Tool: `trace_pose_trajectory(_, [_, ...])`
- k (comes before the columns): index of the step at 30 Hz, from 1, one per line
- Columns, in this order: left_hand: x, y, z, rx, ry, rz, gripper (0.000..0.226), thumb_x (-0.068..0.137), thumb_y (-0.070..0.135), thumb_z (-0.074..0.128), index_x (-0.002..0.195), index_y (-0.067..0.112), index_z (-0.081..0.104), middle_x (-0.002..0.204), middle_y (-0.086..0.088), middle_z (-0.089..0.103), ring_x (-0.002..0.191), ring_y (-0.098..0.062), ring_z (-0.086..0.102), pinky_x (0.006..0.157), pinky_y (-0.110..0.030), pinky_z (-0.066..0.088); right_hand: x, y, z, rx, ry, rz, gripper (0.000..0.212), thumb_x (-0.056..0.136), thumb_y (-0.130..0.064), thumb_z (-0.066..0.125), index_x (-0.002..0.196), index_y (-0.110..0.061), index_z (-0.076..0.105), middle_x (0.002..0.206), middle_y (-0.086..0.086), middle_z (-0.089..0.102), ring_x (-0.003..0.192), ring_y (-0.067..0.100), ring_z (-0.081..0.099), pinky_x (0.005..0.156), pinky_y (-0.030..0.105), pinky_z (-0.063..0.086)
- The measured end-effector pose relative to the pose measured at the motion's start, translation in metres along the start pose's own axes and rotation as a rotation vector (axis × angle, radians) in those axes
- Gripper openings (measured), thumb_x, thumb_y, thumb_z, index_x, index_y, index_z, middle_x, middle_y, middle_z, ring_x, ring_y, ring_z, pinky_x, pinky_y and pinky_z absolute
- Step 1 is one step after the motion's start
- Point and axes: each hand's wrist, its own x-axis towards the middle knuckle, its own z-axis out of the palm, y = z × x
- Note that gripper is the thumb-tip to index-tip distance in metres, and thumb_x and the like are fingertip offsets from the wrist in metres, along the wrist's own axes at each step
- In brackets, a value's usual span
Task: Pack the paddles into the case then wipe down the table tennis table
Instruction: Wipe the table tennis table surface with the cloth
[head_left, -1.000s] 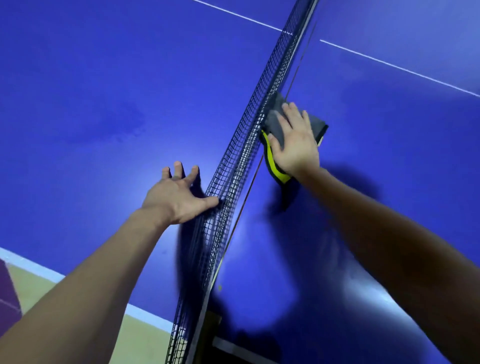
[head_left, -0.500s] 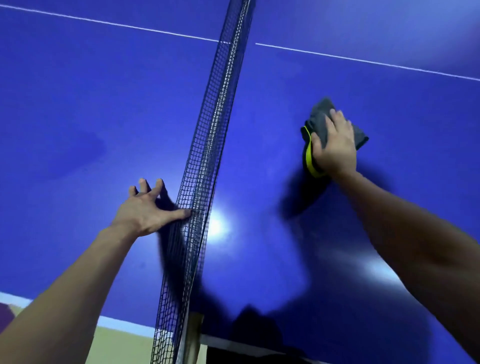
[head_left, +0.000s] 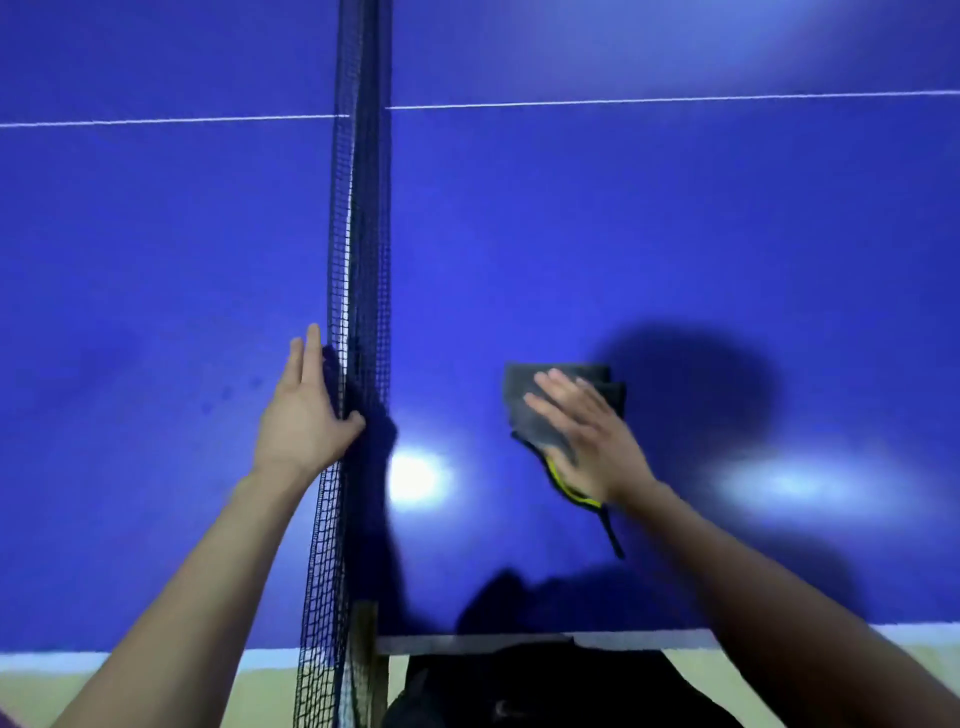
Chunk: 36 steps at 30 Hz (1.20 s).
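Left hand (head_left: 306, 421): fingers straight, against the net (head_left: 358, 260).
Right hand (head_left: 587, 436): flat on my cloth (head_left: 540, 400), right of the net.
Risk: I'd say a netward sweep snags the mesh.

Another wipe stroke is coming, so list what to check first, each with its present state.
1. Right hand flat on the grey cloth: ok.
2. Cloth lying on the table, right of the net: ok.
3. Left hand resting against the net: ok.
4. Cloth fully gathered under the palm: not ok, a yellow-edged corner trails toward the near edge.
5. Smears remaining on the surface: cannot tell.
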Motion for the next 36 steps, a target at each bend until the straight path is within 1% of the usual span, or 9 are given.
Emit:
trace_pose_trajectory(3, [-0.009,0.013,0.014,0.046,0.027,0.117,0.119,0.084,0.01,0.073,0.171,0.036,-0.003,0.18,0.0,0.006,0.132,-0.042,0.058,0.079,-0.046,0.058,-0.038,0.068,-0.029,-0.111,0.142,0.428,0.076,0.093,-0.022,0.08,0.163,-0.024,0.05,0.176,0.005,0.035,0.165,0.029,0.028,0.133,0.055,0.025])
trace_pose_trajectory(7, [-0.009,0.011,0.018,0.033,0.026,0.136,0.111,0.084,0.002,0.066,0.171,0.033,0.004,0.18,0.005,0.008,0.147,-0.034,0.046,0.084,-0.047,0.058,-0.009,0.007,0.001,-0.15,0.312,0.7,0.062,0.102,-0.035,0.065,0.16,-0.015,0.053,0.173,0.015,0.038,0.164,0.035,0.028,0.133,0.058,0.022])
trace_pose_trajectory(11, [-0.007,0.002,0.014,0.007,0.017,0.101,0.112,0.084,0.007,0.068,0.171,0.033,0.002,0.179,0.004,0.013,0.152,-0.03,0.042,0.092,-0.053,0.058,0.015,-0.12,0.049,0.014,-0.045,0.078,0.069,0.101,-0.035,0.06,0.164,-0.011,0.045,0.178,0.014,0.028,0.168,0.035,0.018,0.132,0.06,0.019])
trace_pose_trajectory(15, [0.001,-0.011,0.01,0.03,-0.001,0.098,0.117,0.084,0.009,0.07,0.17,0.033,-0.005,0.179,0.001,0.015,0.154,-0.032,0.039,0.091,-0.055,0.058,0.023,-0.082,0.041,0.062,-0.188,-0.282,0.066,0.109,-0.044,0.047,0.166,-0.012,0.043,0.177,0.008,0.032,0.167,0.025,0.023,0.136,0.05,0.016])
trace_pose_trajectory(20, [0.004,-0.01,0.009,0.01,-0.021,0.094,0.124,0.081,0.009,0.073,0.169,0.031,-0.012,0.172,-0.008,0.031,0.139,-0.041,0.052,0.08,-0.048,0.055,0.031,0.066,-0.014,-0.113,0.171,0.314,0.064,0.112,-0.048,0.053,0.164,-0.012,0.046,0.174,0.01,0.039,0.163,0.029,0.033,0.129,0.058,0.031])
trace_pose_trajectory(23, [0.006,-0.009,0.007,-0.035,-0.008,0.107,0.127,0.08,0.01,0.073,0.167,0.036,-0.015,0.17,-0.007,0.033,0.133,-0.042,0.056,0.079,-0.049,0.057,0.051,0.037,0.002,-0.165,0.289,0.608,0.065,0.107,-0.042,0.058,0.162,-0.01,0.048,0.173,0.014,0.039,0.163,0.034,0.031,0.132,0.059,0.022])
trace_pose_trajectory(28, [0.015,-0.006,-0.001,-0.133,0.008,0.036,0.109,0.091,0.026,0.07,0.17,0.033,-0.004,0.164,-0.009,0.043,0.12,-0.04,0.064,0.096,-0.053,0.056,0.042,-0.107,0.052,0.009,-0.138,-0.138,0.067,0.109,-0.048,0.056,0.167,-0.016,0.043,0.179,0.009,0.026,0.169,0.027,0.013,0.134,0.057,0.018])
trace_pose_trajectory(31, [0.037,-0.009,-0.008,-0.136,0.034,0.0,0.083,0.1,0.04,0.061,0.169,0.028,0.017,0.164,-0.007,0.044,0.131,-0.037,0.059,0.106,-0.055,0.052,0.072,-0.081,0.049,0.09,-0.354,-0.615,0.063,0.106,-0.037,0.058,0.166,-0.02,0.046,0.179,0.004,0.03,0.168,0.023,0.017,0.136,0.051,0.016])
trace_pose_trajectory(36, [0.084,-0.018,-0.027,-0.053,0.008,-0.055,0.082,0.098,0.058,0.061,0.165,0.021,0.032,0.174,-0.008,0.031,0.158,-0.028,0.034,0.123,-0.051,0.039,0.215,0.02,0.012,-0.183,-0.039,-0.434,0.058,0.106,-0.059,0.057,0.148,-0.02,0.066,0.159,0.009,0.058,0.146,0.036,0.052,0.122,0.052,0.036])
